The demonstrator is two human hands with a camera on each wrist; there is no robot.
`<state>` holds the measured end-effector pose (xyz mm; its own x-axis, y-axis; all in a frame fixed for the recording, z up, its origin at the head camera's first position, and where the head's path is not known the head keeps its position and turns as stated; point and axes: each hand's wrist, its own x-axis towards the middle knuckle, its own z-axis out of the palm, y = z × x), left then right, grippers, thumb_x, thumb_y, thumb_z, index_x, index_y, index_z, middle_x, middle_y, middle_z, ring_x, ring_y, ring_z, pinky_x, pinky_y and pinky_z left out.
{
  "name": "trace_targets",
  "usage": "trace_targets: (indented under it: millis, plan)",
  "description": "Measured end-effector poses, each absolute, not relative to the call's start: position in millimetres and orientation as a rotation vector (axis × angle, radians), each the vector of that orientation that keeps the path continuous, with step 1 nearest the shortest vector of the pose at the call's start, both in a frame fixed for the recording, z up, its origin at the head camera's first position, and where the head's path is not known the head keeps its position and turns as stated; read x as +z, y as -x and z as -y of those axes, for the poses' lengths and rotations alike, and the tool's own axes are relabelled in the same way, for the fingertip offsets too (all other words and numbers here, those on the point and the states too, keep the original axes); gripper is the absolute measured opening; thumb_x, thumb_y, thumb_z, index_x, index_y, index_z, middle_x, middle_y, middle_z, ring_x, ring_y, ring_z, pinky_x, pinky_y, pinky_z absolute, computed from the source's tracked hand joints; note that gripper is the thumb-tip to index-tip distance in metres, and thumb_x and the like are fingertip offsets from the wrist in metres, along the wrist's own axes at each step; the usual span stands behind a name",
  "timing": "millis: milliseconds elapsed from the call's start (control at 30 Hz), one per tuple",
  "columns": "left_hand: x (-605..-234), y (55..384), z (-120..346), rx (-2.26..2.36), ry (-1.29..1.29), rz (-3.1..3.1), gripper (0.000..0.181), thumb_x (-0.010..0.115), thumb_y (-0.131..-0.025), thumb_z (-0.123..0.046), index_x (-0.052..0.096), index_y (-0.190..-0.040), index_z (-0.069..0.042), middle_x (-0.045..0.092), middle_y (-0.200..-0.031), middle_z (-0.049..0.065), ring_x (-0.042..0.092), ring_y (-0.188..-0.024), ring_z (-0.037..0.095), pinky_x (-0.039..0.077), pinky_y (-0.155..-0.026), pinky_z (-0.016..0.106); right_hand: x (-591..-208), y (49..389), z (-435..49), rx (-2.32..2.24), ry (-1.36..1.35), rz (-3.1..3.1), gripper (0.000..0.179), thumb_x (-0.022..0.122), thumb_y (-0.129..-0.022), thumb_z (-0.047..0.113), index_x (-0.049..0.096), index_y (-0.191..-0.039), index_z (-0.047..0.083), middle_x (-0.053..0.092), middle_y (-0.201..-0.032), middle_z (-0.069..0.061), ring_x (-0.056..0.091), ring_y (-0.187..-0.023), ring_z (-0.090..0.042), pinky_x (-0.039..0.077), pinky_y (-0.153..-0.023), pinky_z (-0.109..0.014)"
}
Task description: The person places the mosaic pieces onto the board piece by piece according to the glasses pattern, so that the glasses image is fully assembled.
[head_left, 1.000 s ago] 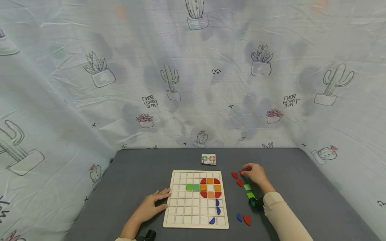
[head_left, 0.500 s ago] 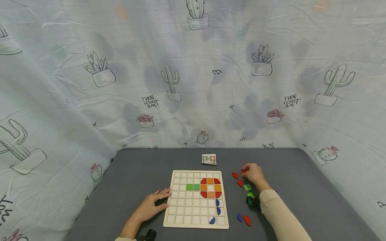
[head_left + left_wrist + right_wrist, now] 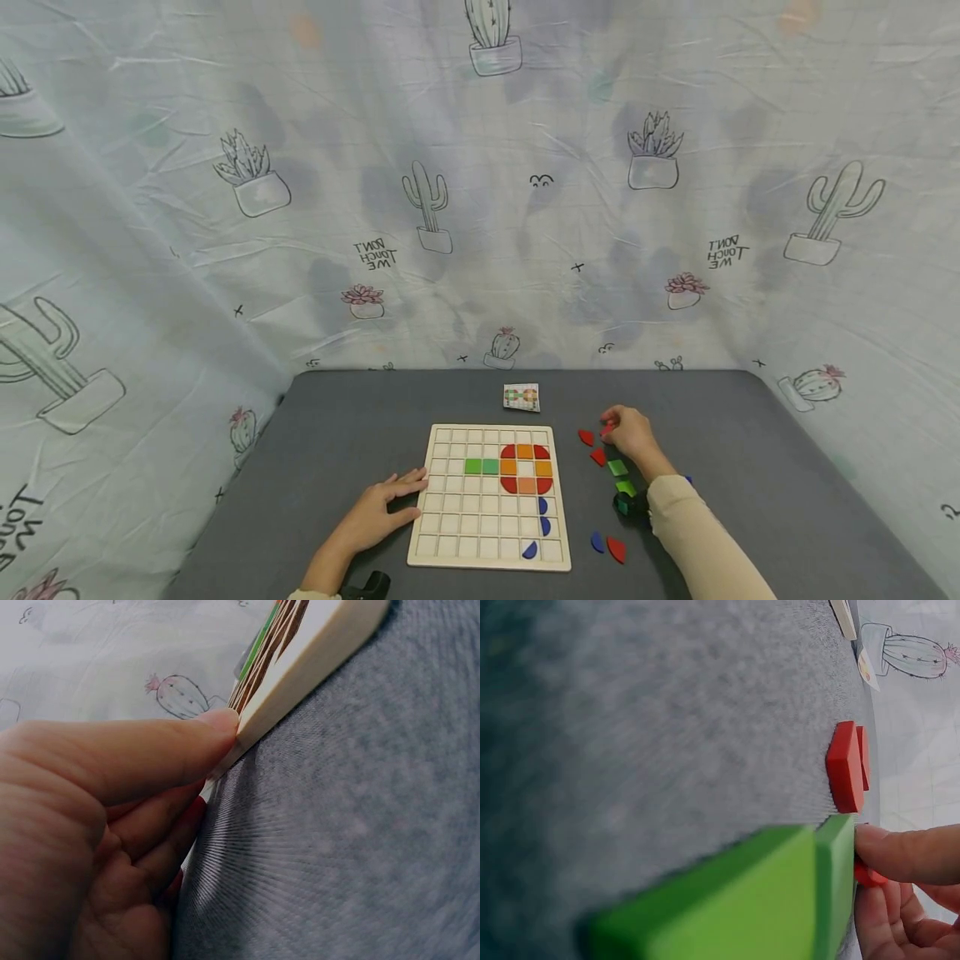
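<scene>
My left hand (image 3: 375,512) rests at the left edge of a wooden grid board (image 3: 442,527), its fingers extended. In the left wrist view the thumb (image 3: 172,754) touches the board's side. To the right of the board, my right hand (image 3: 633,435) pinches a small red piece (image 3: 868,876) between thumb and fingers, low over the table. Close to that hand lie a red quarter-circle piece (image 3: 586,437), another red piece (image 3: 597,457) and two green squares (image 3: 617,467). Red, orange and green pieces form a ring with a short tail on the board.
Blue half-circle pieces (image 3: 544,527) sit in cells at the board's lower right. Beside it on the grey table (image 3: 345,433) lie a blue piece (image 3: 597,542) and a larger red one (image 3: 617,550). A pattern card (image 3: 521,397) lies behind the board.
My right hand, with its fingers at the red piece, has shifted very slightly to the right. The left hand stays at the board's edge.
</scene>
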<state>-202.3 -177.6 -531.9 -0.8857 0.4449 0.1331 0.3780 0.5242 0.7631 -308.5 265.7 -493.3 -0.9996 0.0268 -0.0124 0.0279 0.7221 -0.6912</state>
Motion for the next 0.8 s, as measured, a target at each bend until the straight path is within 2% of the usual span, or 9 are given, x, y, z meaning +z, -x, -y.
trace_targets:
  millis: [333,567,667,800]
  plan:
    - [-531.0,203.5,177.5,1.297,-0.731,-2.686,0.050,0.063,-0.090,-0.033,0.058,-0.131,-0.006,0.046,-0.143,0.013,0.040,-0.133,0.036,0.020,-0.111,0.057,-492.9,303.3,-272.6,-1.166,-0.066,-2.958,0.024,0.075,-0.078,0.004,0.071,-0.102,-0.001,0.069,-0.097,-0.020,0.064,-0.086,-0.032,0.056,-0.067,-0.039]
    - [-531.3,203.6,176.7,1.294,-0.747,-2.706,0.049,0.063,-0.090,-0.032,0.059,-0.131,-0.006,0.047,-0.143,0.013,0.041,-0.133,0.035,0.021,-0.110,0.057,-487.9,299.2,-262.8,-1.279,0.064,-2.952,0.032,0.066,-0.088,0.011,0.066,-0.119,0.000,0.068,-0.110,-0.021,0.065,-0.098,-0.036,0.057,-0.079,-0.045]
    - [-531.2,201.5,176.6,1.280,-0.761,-2.710,0.049,0.063,-0.090,-0.032,0.059,-0.130,-0.006,0.047,-0.142,0.013,0.042,-0.132,0.035,0.023,-0.109,0.058,-486.7,294.7,-253.2,-1.401,0.086,-2.850,0.033,0.063,-0.090,0.006,0.064,-0.122,-0.002,0.066,-0.113,-0.023,0.067,-0.095,-0.032,0.058,-0.078,-0.043]
    - [-530.6,200.2,176.4,1.284,-0.777,-2.703,0.048,0.062,-0.091,-0.032,0.059,-0.130,-0.005,0.048,-0.142,0.014,0.043,-0.132,0.035,0.023,-0.108,0.060,-486.1,292.9,-236.0,-1.530,0.088,-2.791,0.028,0.066,-0.087,0.003,0.067,-0.115,-0.002,0.068,-0.104,-0.019,0.067,-0.084,-0.024,0.059,-0.069,-0.034]
